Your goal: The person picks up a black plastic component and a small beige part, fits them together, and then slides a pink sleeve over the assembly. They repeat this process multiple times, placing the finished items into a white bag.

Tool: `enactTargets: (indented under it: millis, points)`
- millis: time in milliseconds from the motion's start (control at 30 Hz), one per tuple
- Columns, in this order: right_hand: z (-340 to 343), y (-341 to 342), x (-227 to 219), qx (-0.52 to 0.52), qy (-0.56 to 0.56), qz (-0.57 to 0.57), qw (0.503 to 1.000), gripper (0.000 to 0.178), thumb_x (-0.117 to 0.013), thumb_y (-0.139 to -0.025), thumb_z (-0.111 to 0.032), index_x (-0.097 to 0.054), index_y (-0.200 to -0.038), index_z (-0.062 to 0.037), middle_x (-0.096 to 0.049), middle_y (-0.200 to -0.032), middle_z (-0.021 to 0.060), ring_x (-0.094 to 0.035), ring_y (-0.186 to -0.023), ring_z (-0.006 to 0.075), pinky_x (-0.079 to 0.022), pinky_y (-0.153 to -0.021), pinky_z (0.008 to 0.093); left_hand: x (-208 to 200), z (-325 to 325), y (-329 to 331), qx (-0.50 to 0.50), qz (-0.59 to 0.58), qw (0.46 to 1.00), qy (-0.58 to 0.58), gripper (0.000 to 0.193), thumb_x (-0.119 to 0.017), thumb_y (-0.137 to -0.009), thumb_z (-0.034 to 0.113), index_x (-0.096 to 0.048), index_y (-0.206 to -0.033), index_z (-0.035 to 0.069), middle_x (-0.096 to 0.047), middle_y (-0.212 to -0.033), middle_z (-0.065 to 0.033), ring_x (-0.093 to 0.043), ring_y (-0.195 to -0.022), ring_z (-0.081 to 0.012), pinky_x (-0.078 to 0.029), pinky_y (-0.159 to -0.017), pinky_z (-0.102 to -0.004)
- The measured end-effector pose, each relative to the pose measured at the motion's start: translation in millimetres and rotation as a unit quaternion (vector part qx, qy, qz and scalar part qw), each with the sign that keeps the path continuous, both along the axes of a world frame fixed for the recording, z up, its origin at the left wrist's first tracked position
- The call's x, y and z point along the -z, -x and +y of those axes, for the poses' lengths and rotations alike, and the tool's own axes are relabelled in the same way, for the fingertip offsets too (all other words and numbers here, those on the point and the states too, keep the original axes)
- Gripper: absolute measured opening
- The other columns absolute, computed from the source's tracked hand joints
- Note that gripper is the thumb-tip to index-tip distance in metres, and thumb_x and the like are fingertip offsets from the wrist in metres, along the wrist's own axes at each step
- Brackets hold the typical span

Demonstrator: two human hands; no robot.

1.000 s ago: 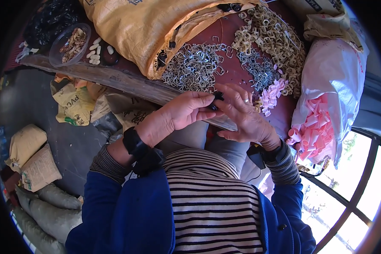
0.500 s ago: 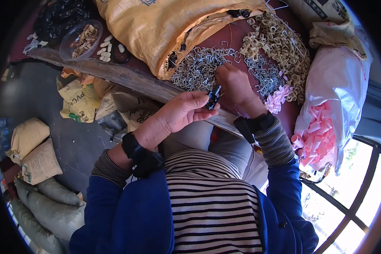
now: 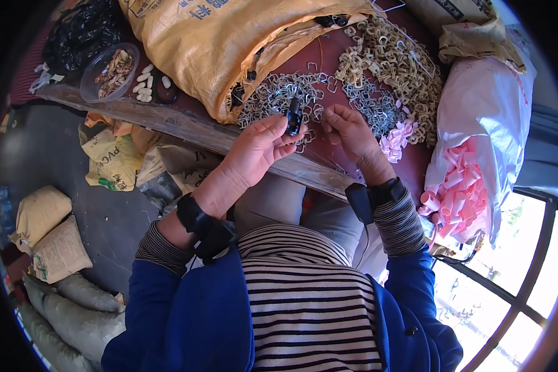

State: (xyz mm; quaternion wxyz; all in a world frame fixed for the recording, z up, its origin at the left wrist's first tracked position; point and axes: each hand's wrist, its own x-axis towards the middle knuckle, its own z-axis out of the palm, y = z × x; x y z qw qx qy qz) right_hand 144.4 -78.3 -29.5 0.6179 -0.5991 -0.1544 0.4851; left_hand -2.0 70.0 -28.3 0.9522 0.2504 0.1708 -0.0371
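My left hand (image 3: pixel 255 147) pinches a small black part (image 3: pixel 293 118) with a dark stem pointing upward, between thumb and fingers. To its right, my right hand (image 3: pixel 352 134) is closed, fingertips pressed together. Whatever they may hold is too small to make out. The two hands are apart, at the table's front edge. Just beyond them lies a heap of silvery U-shaped metal clips (image 3: pixel 271 93), some of it hidden by my left hand and the black part. A second heap of greyish metal pieces (image 3: pixel 373 104) sits beyond my right hand.
A yellow woven sack (image 3: pixel 192 49) with black parts at its mouth covers the table's far left. Beige rings (image 3: pixel 387 53) and pink pieces (image 3: pixel 398 141) lie right. A white sack (image 3: pixel 483 111) holds pink tubes (image 3: pixel 459 192). A plastic bowl (image 3: pixel 84 85) stands left.
My right hand has drawn back from the clip heap, toward me and slightly right. My left hand has lifted away from me and left, turning the black part's stem more upright. The view has shifted slightly.
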Motion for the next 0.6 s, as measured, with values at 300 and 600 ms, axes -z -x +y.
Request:
enactTargets:
  millis: [300, 600]
  points:
    - [4.3, 8.0, -9.0, -0.092, 0.049, -0.07, 0.992, 0.016, -0.041, -0.087, -0.018, -0.049, -0.081, -0.0056, -0.042, -0.062, -0.003, -0.034, -0.049, 0.0028, -0.027, -0.042, 0.0166, -1.3, 4.5, -17.3, 0.022, -0.011, 0.995, -0.098, 0.016, -0.048, -0.084, 0.019, -0.055, -0.094, 0.008, -0.057, -0.096, -0.0065, -0.054, -0.089, -0.0144, -0.043, -0.078, -0.0268]
    - [6.7, 11.8, -8.9, -0.015, -0.006, -0.279, 0.96, 0.01, -0.049, -0.084, -0.009, -0.051, -0.09, -0.0015, -0.051, -0.074, -0.0004, -0.043, -0.064, 0.0035, -0.036, -0.056, 0.017, 3.9, 12.2, -23.7, 0.016, -0.013, 0.993, -0.119, 0.02, -0.049, -0.083, 0.019, -0.055, -0.095, 0.004, -0.058, -0.09, -0.0062, -0.055, -0.081, -0.0132, -0.045, -0.074, -0.0261]
